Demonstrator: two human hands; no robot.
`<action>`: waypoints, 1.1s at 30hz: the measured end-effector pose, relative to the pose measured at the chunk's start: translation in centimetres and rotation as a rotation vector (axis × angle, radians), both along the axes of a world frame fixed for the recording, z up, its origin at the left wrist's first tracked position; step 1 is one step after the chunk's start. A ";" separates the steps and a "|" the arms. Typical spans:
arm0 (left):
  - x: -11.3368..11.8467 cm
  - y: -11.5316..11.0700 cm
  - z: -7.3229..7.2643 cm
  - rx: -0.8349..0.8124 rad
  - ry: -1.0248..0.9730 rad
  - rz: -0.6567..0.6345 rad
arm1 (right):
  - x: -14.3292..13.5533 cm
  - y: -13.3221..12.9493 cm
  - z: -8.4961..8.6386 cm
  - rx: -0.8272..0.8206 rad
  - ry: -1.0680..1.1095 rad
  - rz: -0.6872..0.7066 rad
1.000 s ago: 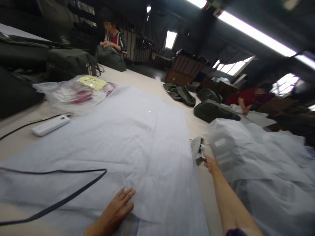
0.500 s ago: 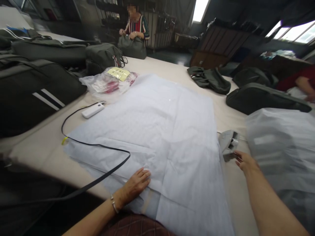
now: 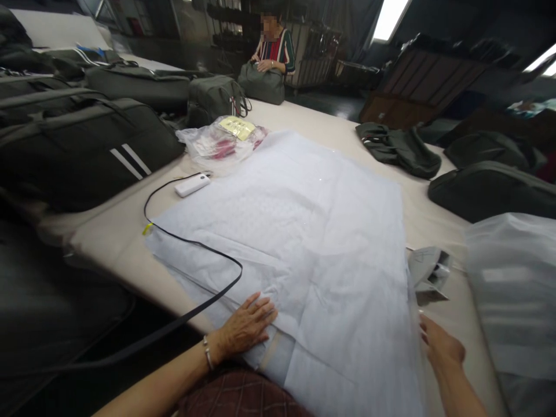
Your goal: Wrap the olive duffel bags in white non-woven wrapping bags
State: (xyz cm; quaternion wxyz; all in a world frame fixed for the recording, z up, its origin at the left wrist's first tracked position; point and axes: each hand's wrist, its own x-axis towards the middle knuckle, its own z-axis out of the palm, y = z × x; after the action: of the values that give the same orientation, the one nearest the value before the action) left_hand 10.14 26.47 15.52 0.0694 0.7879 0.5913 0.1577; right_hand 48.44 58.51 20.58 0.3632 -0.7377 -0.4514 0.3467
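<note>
A large white sheet of thin, translucent plastic-like material (image 3: 347, 231) lies in layers over the near part of the table. My left hand (image 3: 247, 324) rests flat on its near edge, fingers spread, with a bracelet at the wrist. Beside the sheet's right edge is my right hand (image 3: 441, 341), its partly visible fingers apart and pointing at that edge. I see nothing held in it; whether it touches the sheet I cannot tell. Just beyond it lies a grey-white piece with dark, shiny parts (image 3: 430, 269), its kind unclear.
A dark strap or cable (image 3: 217, 252) crosses the sheet to a white power bank (image 3: 192, 185). Behind lies a clear plastic bag with a yellow label (image 3: 237, 128). Dark green bags (image 3: 91, 147) line the left; a plastic-covered pile (image 3: 516, 278) stands right. A co-worker (image 3: 278, 52) handles a bag.
My right hand has come away from the grey-white piece and moved toward me along the sheet's right edge. My left hand stays on the sheet. The view has turned left.
</note>
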 end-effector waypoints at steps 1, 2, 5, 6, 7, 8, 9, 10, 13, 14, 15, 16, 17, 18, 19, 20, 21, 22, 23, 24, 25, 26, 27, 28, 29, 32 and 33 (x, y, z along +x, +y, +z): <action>0.0 -0.1 0.0 -0.014 -0.002 0.007 | -1.4 -1.4 0.4 -0.011 0.028 0.046; 0.1 -0.2 -0.1 -0.022 -0.008 0.013 | -3.2 -3.0 0.8 -0.032 0.064 0.127; 0.2 -0.4 -0.3 -0.039 -0.037 0.014 | -10.9 -8.7 2.4 -0.207 0.183 0.631; 0.2 -0.4 -0.4 -0.047 -0.047 0.011 | -13.8 -10.6 2.8 -0.281 0.224 0.810; 0.2 -0.4 -0.5 -0.056 -0.055 0.005 | -16.5 -12.4 3.1 -0.339 0.271 0.944; 0.1 -0.4 -0.6 -0.064 -0.063 0.000 | -19.0 -14.0 3.1 -0.414 0.324 1.056; 0.1 -0.3 -0.7 -0.070 -0.071 -0.005 | -21.0 -15.2 2.8 -0.471 0.363 1.142; 0.0 -0.3 -0.8 -0.073 -0.079 -0.010 | -22.6 -16.0 2.4 -0.503 0.358 1.198; -0.3 -0.3 -0.8 -0.080 -0.099 -0.026 | -24.8 -16.9 0.3 -0.488 0.158 1.241; -0.4 -0.3 -0.7 -0.080 -0.105 -0.031 | -25.0 -16.8 -0.4 -0.466 0.074 1.230; -0.4 -0.3 -0.6 -0.080 -0.110 -0.034 | -25.1 -16.6 -1.1 -0.449 0.003 1.218; -0.4 -0.3 -0.5 -0.079 -0.115 -0.032 | -25.2 -16.4 -1.7 -0.437 -0.053 1.209; -0.3 -0.4 -0.4 -0.076 -0.119 -0.024 | -25.3 -16.3 -2.2 -0.426 -0.100 1.204; -0.2 -0.4 -0.3 -0.074 -0.122 -0.013 | -25.4 -16.2 -2.6 -0.411 -0.153 1.202; -0.2 -0.4 -0.3 -0.073 -0.124 -0.001 | -25.5 -16.2 -2.8 -0.394 -0.206 1.202; -0.1 -0.4 -0.2 -0.073 -0.127 0.011 | -25.7 -16.2 -2.9 -0.377 -0.259 1.205; -0.1 -0.4 -0.1 -0.074 -0.130 0.017 | -26.0 -16.2 -3.0 -0.361 -0.308 1.210; -0.1 -0.4 -0.1 -0.076 -0.133 0.017 | -26.2 -16.2 -2.9 -0.347 -0.354 1.217; -0.2 -0.4 0.0 -0.077 -0.134 0.011 | -26.5 -16.1 -2.9 -0.336 -0.396 1.227; -0.3 -0.4 0.0 -0.076 -0.134 -0.001 | -26.6 -15.9 -2.7 -0.330 -0.434 1.238; -0.4 -0.4 0.0 -0.071 -0.132 -0.018 | -26.7 -15.7 -2.6 -0.327 -0.466 1.250; -0.6 -0.4 0.0 -0.062 -0.130 -0.035 | -26.7 -15.5 -2.4 -0.329 -0.496 1.261; -0.7 -0.5 0.0 -0.051 -0.128 -0.050 | -26.7 -15.2 -2.3 -0.332 -0.522 1.269; -0.8 -0.5 0.0 -0.039 -0.126 -0.060 | -26.5 -15.0 -2.2 -0.335 -0.546 1.273; -0.9 -0.5 -0.1 -0.028 -0.123 -0.065 | -26.3 -14.8 -2.1 -0.335 -0.565 1.271; -0.9 -0.6 -0.1 -0.014 -0.108 -0.061 | -25.3 -14.5 -2.2 -0.299 -0.576 1.259; -0.9 -0.6 0.0 -0.013 -0.104 -0.059 | -25.0 -14.4 -2.3 -0.289 -0.563 1.259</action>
State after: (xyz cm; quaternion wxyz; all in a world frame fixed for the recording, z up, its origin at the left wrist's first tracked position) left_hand 9.22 25.86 15.48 0.1098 0.7952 0.5645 0.1922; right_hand 23.48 44.16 18.32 -0.1384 -0.4389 -0.8188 0.3433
